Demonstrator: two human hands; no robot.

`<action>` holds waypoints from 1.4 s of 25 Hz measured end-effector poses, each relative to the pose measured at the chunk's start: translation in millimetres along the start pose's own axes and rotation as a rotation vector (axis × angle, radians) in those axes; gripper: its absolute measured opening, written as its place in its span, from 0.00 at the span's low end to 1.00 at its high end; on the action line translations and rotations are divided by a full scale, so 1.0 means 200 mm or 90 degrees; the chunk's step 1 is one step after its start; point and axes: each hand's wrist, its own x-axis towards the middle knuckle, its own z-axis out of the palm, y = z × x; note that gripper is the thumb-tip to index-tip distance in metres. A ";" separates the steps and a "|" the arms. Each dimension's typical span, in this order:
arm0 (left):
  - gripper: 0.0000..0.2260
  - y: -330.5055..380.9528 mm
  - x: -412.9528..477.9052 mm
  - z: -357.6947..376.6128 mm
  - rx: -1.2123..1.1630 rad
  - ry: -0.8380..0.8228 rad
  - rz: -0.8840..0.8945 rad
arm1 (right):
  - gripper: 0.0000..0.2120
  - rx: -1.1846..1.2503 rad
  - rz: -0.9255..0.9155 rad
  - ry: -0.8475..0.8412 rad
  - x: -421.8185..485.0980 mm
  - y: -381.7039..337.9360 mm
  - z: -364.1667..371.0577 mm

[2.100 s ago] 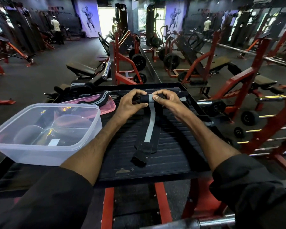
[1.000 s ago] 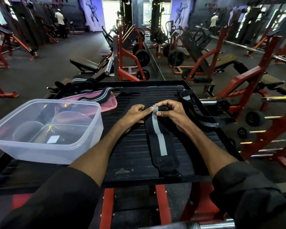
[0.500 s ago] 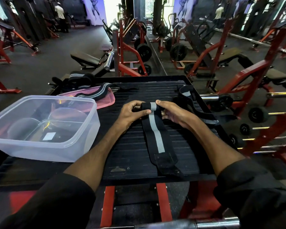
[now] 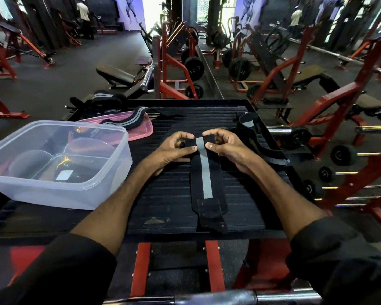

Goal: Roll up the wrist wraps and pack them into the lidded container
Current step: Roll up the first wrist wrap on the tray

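We rolled the wrist wrap.
Left hand and right hand pinched its far end, fingers curled; tight, square turns advised.

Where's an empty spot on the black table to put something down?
Bare spots: the far middle of the black table, between the pink lid and the loose wrap on the right; and the near right corner, beside the tail of the striped wrap. Crowded: the left side, with the tub and lid.
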 end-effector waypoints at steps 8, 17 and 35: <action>0.16 -0.04 0.01 0.03 0.203 0.079 0.106 | 0.19 0.024 0.020 -0.077 -0.04 -0.04 0.00; 0.19 -0.02 -0.04 0.06 0.339 0.180 0.313 | 0.26 -0.031 0.132 -0.073 -0.05 -0.05 0.04; 0.21 0.01 -0.10 0.02 0.174 0.094 0.173 | 0.17 0.208 0.135 -0.087 -0.07 -0.11 0.02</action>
